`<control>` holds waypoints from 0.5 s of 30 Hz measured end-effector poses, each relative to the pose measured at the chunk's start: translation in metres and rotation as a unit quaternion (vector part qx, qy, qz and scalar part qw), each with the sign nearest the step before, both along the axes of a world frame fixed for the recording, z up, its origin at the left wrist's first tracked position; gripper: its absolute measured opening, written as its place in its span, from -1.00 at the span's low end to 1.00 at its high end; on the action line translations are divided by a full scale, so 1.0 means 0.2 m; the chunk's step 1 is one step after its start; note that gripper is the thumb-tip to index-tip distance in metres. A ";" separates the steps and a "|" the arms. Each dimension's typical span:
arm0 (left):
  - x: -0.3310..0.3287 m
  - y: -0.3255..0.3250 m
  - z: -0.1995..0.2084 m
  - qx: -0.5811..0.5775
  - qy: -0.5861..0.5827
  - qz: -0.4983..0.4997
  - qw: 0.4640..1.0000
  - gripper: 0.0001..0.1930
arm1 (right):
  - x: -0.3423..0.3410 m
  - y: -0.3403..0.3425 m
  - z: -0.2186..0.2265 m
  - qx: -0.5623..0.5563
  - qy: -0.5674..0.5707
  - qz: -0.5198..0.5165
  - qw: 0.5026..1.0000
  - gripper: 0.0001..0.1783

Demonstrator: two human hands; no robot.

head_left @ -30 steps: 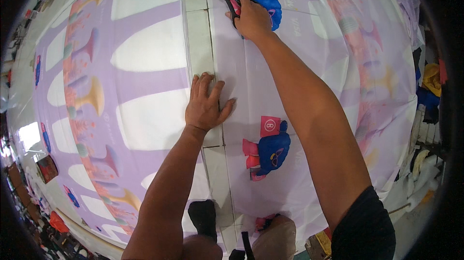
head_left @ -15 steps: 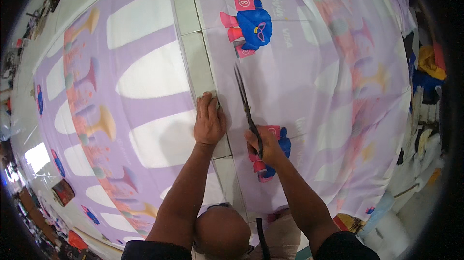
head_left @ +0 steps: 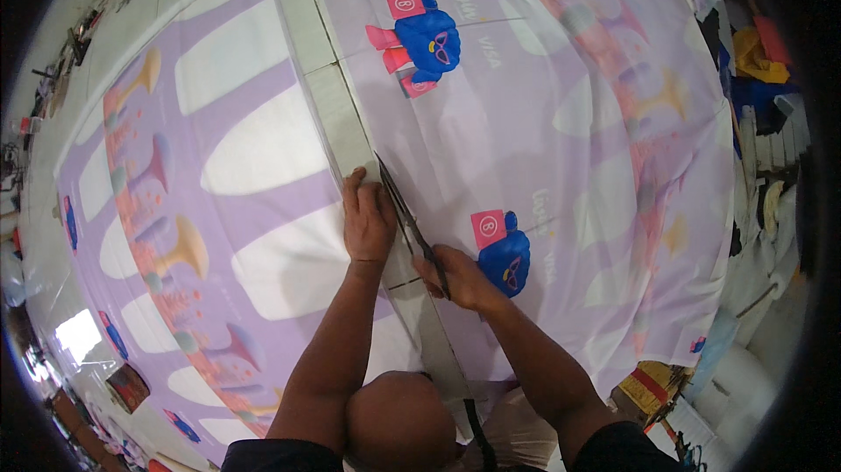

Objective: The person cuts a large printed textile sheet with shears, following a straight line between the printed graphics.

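In my right hand is a pair of long dark scissors, its fingers wrapped round the handles. The blades point away and a little left, along the near-left edge of the right printed sheet. They look nearly closed; whether any cloth lies between them I cannot tell. My left hand lies flat, fingers stretched out, at the right edge of the left printed sheet, close beside the blades. Both sheets are lilac and white; the right one bears blue figures, one figure being partly covered by my right hand.
Between the sheets runs a strip of pale floor tiles. A small box-like object stands at the left sheet's outer edge. Yellow and blue bundles lie at the far right, and pale rolled material at the lower right.
My right hand has moved left with the scissors, bringing the blades beside my left hand and over the sheet's edge. My left hand stays near the gap. The view has shifted slightly.
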State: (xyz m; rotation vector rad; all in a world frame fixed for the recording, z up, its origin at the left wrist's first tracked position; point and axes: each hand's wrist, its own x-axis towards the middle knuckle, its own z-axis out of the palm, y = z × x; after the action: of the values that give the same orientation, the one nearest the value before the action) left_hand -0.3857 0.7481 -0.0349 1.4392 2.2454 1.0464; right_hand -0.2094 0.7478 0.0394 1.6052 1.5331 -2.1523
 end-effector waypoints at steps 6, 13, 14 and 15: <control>-0.01 -0.01 -0.01 -0.007 0.030 -0.015 0.999 -0.79 | -0.14 0.06 -0.01 0.002 0.019 -0.041 0.999 -0.34; -0.01 -0.01 -0.02 0.030 0.038 -0.012 0.999 -0.86 | -0.22 -0.01 -0.08 0.050 0.019 -0.062 0.997 -0.36; -0.01 -0.02 -0.01 0.032 0.029 -0.014 0.999 -0.86 | -0.23 0.00 -0.06 0.047 0.028 -0.062 0.997 -0.35; -0.01 -0.02 0.01 0.027 0.030 -0.013 0.999 -0.85 | -0.23 0.01 -0.01 0.033 0.013 -0.058 0.998 -0.35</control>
State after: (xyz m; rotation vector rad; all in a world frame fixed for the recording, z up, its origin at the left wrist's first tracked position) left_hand -0.3873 0.7445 -0.0336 1.5372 2.2506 1.0761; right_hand -0.2559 0.7489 0.0369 1.7349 1.5712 -2.2116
